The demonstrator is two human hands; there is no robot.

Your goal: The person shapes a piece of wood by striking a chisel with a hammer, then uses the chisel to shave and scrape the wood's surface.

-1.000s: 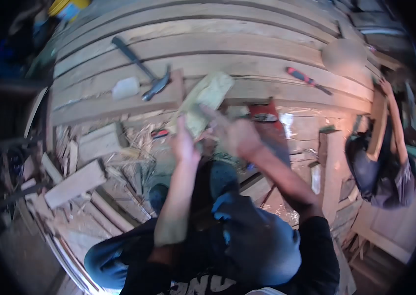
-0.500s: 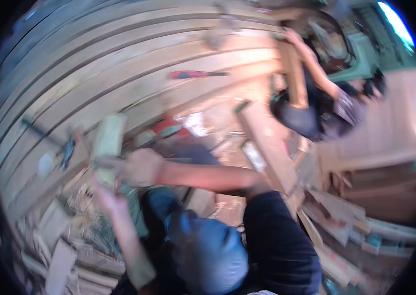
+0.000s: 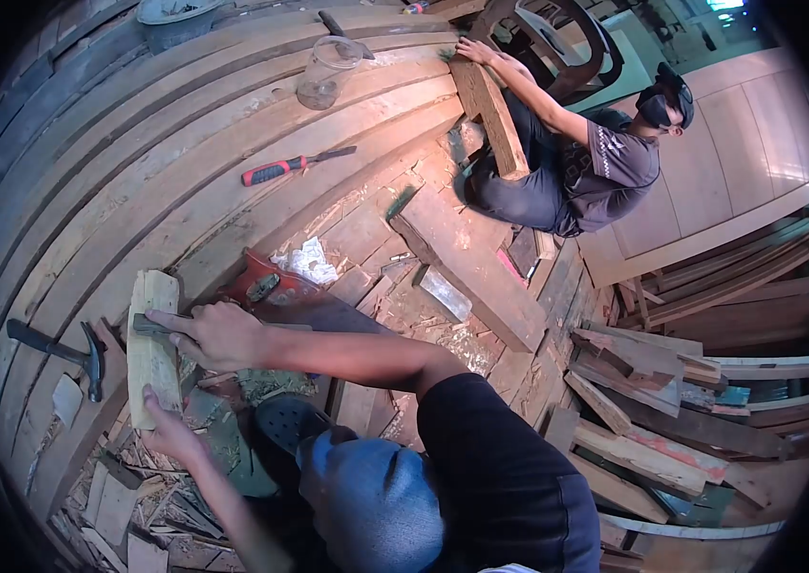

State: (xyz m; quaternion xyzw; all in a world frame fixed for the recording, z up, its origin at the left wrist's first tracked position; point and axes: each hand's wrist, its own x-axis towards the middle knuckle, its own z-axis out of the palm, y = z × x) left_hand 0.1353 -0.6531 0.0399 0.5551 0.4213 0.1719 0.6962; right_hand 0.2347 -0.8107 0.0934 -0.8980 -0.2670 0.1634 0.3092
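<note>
A pale wood block [image 3: 154, 358] stands on end in view at the left, beside the edge of the long planks. My left hand [image 3: 173, 432] grips its lower end, thumb along its face. Closed around a flat grey metal tool [image 3: 149, 326], my right hand [image 3: 223, 336] holds it across the block's upper part, index finger stretched along it. A thin strip of the tool shows past the wrist; its kind I cannot tell. Left of the block lies a claw hammer [image 3: 65, 353], and a red-and-black-handled chisel [image 3: 280, 170] rests farther off on the planks.
Another person [image 3: 605, 172] sits at upper right, one hand on a thick beam [image 3: 495, 115]. A clear plastic container [image 3: 326, 74] stands on the planks [image 3: 185, 181]. A red-handled saw [image 3: 271, 282], a large timber [image 3: 471, 267], offcuts and shavings cover the floor. Boards [image 3: 653, 458] are stacked right.
The view has turned and sharpened from blur, so everything sits farther left. Both hands stay on the block; the metal tool appears nearer its upper end.
</note>
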